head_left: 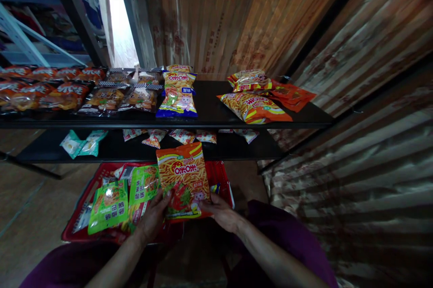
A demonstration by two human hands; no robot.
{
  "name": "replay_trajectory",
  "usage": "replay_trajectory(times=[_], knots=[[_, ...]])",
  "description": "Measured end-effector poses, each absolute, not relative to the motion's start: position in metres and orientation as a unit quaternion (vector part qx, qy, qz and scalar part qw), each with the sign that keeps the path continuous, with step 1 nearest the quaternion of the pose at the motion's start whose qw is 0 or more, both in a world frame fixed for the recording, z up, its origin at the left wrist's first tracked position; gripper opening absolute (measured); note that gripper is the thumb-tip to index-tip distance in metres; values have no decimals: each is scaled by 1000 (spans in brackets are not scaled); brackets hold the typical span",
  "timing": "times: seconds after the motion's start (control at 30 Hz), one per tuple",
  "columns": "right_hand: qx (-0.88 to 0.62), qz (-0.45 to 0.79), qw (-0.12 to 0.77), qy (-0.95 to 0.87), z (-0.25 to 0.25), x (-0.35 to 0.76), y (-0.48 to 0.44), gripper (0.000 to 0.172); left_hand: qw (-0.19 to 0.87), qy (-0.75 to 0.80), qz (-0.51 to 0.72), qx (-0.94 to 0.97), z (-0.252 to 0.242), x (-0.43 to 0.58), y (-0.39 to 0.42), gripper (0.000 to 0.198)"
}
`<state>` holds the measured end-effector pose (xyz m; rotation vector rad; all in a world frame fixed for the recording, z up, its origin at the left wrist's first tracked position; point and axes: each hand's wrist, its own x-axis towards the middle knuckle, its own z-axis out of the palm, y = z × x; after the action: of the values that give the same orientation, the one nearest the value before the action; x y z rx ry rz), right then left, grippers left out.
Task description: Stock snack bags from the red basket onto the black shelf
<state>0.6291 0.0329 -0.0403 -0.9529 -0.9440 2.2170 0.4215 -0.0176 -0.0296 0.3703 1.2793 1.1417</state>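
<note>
Orange held bag (pixel 183 177) points lengthwise, top toward shelves (pixel 209 105).

- Left hand (pixel 154 218), lower centre of frame: bare; slender fingers.
- Right hand (pixel 225 215), just right of lower centre: bare.
- Left forearm (pixel 118 261) and right forearm (pixel 274 254), bottom of frame: uncovered along their visible length.
- Purple garment (pixel 294 238), lower right and lower left: deep, plain colour, rounded outline, near-black in shadow; type of garment unclear.
</note>
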Motion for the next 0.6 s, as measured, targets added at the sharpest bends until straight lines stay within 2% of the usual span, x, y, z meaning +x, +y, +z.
replay_trajectory(times=[0.13, 0.3, 0.43, 0.6], knots=[[-341, 817, 273, -376, -36, 630, 29, 53, 570, 626, 492, 203, -11, 430, -19, 46], [-345, 790, 293, -414, -16, 642, 34, 45, 534, 616, 511, 271, 27, 443, -13, 52], [-348, 734, 341, -473, 24, 655, 48, 40, 560, 549, 513, 349, 65, 451, 10, 51], [-367, 688, 437, -449, 92, 656, 95, 49, 513, 520, 549, 406, 123, 464, 78, 45]])
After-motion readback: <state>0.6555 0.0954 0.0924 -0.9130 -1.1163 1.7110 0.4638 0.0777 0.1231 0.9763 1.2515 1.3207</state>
